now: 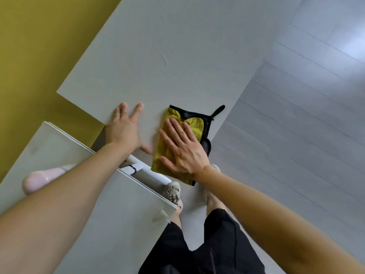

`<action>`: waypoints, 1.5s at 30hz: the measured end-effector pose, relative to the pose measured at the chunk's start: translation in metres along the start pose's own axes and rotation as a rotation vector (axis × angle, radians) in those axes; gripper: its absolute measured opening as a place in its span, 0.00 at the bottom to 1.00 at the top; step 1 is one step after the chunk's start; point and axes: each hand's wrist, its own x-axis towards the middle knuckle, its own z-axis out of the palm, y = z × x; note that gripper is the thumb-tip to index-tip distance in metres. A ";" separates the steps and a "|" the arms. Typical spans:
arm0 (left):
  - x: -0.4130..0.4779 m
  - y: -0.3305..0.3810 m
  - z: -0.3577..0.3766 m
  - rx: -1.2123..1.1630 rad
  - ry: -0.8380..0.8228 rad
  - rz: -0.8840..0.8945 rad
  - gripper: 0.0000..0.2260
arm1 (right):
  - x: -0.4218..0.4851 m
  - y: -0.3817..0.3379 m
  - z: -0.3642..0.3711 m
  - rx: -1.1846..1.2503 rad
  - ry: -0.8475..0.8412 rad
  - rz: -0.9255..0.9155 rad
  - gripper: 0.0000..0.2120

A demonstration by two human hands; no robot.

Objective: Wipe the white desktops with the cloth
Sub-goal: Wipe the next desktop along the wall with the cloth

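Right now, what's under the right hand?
The yellow cloth lies flat under the right hand, on the white desktop. The hand covers the cloth's middle, and the desktop beneath the cloth cannot be seen.

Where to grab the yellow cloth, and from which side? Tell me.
Pinch the black loop at the far right corner of the cloth, coming from the right. It sticks out flat on the desktop, clear of the right hand pressing the cloth.
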 end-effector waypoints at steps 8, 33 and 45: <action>0.003 -0.013 0.004 0.074 0.048 0.062 0.76 | -0.046 0.054 -0.006 -0.120 0.067 0.199 0.39; 0.034 -0.049 0.015 -0.094 0.064 0.054 0.70 | 0.027 -0.001 0.002 -0.074 0.058 0.145 0.40; 0.008 -0.042 0.024 -0.124 0.020 -0.009 0.70 | 0.035 -0.002 0.003 -0.028 0.051 -0.066 0.35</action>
